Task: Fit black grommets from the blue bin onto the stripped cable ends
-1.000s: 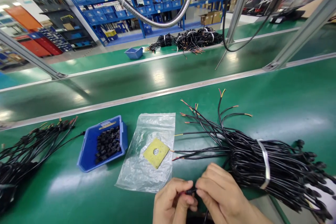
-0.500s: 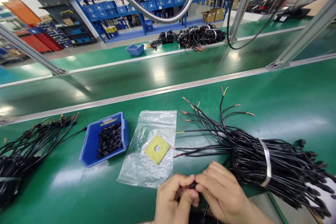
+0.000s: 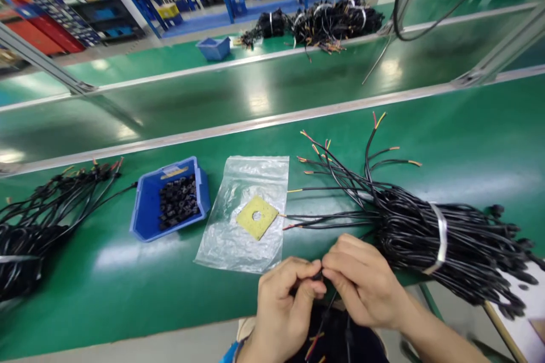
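Just over the table's front edge, my left hand (image 3: 286, 302) and my right hand (image 3: 367, 282) meet fingertip to fingertip. The left thumb and fingers pinch a small black part (image 3: 317, 276), mostly covered by the fingers. My right fingers are closed on a thin black cable (image 3: 333, 299) that runs down below them. Where cable and part meet is hidden by the fingertips. Right of my hands lies a thick bundle of black cables (image 3: 409, 232), tied with a white band, its stripped red and yellow wire ends pointing left and away.
A clear plastic bag (image 3: 217, 241) with a yellow square sponge (image 3: 268, 214) on it lies ahead. Left of it stands a blue bin (image 3: 145, 212) of small black parts (image 3: 179, 201). Another cable bundle (image 3: 25, 238) is at far left. A metal rail (image 3: 238, 126) crosses behind.
The view has tilted down, showing the table's front edge and loose wire ends below my hands. My hands stay together, and the small black part is now more covered.
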